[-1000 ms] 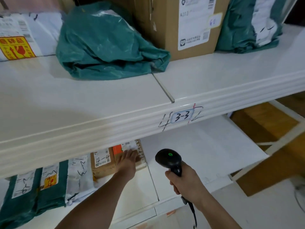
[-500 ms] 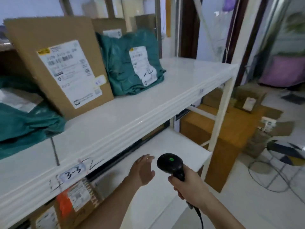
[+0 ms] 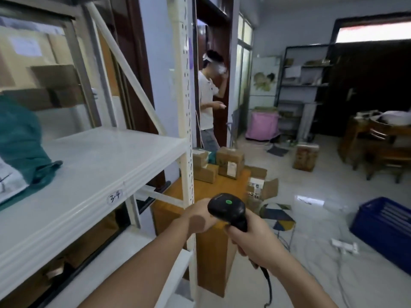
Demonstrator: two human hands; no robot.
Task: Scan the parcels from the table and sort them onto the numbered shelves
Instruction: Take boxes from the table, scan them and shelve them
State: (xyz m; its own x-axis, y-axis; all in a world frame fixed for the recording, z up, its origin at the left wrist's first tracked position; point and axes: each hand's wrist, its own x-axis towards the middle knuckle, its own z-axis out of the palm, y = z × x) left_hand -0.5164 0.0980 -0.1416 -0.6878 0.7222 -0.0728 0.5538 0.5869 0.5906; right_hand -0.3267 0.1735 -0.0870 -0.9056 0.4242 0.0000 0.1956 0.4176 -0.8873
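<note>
My right hand (image 3: 252, 237) grips the handle of a black barcode scanner (image 3: 226, 207) with a green light on top; its cable hangs down. My left hand (image 3: 198, 218) hovers just left of the scanner head and holds nothing; its fingertips are hidden behind the scanner. Several cardboard parcels (image 3: 230, 163) sit on a wooden table (image 3: 218, 187) beyond the shelf post. At my left runs a white shelf (image 3: 100, 165) with a handwritten label 3-4 (image 3: 114, 196). A teal bagged parcel (image 3: 20, 152) lies on it at the far left.
Another person (image 3: 208, 96) stands in the doorway behind the table. An open carton (image 3: 262, 188) and a patterned stool (image 3: 278, 215) stand right of the table. A blue crate (image 3: 387, 225) sits on the floor at the right, and cables trail across the floor.
My view has swung right from the shelves toward the table and room. My left hand left the parcel on the lower shelf and came up beside the scanner.
</note>
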